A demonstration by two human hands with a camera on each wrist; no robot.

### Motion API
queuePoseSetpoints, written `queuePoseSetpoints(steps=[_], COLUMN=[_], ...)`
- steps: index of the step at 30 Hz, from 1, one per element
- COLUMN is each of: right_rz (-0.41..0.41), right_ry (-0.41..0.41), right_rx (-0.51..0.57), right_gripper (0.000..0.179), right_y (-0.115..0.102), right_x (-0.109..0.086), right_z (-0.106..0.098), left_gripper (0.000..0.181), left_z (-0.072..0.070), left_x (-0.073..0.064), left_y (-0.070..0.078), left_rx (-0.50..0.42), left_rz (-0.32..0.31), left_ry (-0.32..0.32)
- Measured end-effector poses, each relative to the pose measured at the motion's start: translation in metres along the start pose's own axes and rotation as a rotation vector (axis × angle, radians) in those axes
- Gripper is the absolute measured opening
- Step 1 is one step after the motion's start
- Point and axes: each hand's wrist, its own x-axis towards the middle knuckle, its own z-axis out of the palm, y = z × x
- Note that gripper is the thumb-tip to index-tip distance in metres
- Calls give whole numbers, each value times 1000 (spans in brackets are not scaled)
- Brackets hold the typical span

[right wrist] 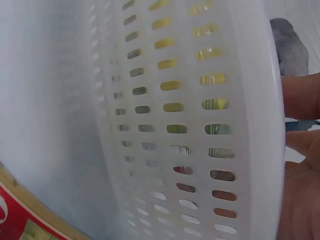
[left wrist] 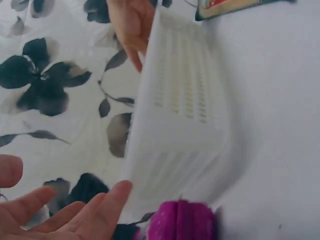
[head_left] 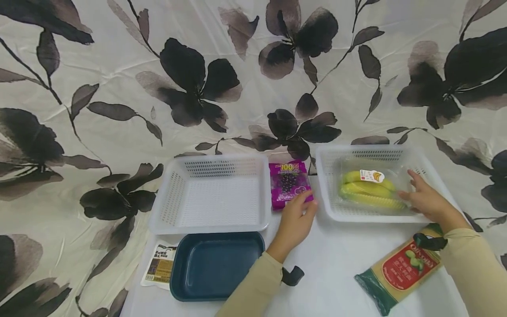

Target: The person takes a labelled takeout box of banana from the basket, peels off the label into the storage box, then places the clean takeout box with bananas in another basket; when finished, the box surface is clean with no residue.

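Note:
A clear plastic box of bananas, with a white label on top, lies in the right white basket. Over that basket's right side is my right hand, thumb and fingers spread at the box's right end; whether they touch it I cannot tell. My left hand is at the lower right corner of a purple packet with a grape picture, between the two baskets. Its fingers look loose and extended in the left wrist view. Basket slots in the right wrist view show yellow fruit behind; the basket wall partly hides the right hand.
A second white basket stands on the left, with a dark blue tray before it. Partly under the tray lies a white and brown packet. A red and tan packet with green ends lies at front right. Floral cloth hangs behind.

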Motion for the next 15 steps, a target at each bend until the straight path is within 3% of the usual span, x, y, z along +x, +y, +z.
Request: queuePoseSetpoints(steps=[3, 8, 12, 15], right_rz=[47, 42, 0, -14], right_ry=[-38, -34, -25, -1], right_rx=[94, 104, 21, -45], right_gripper=[96, 95, 90, 89], right_y=[3, 8, 9, 6], right_x=[4, 8, 8, 9], right_z=[-1, 0, 4, 8], left_gripper=[43, 45, 46, 48], left_z=[8, 20, 32, 41], left_x=[9, 26, 36, 40], left_y=[-5, -10, -13, -17], left_rx=[-104, -163, -248, -317], left_rz=[-13, -91, -180, -202], left_ry=[15, 56, 63, 60])
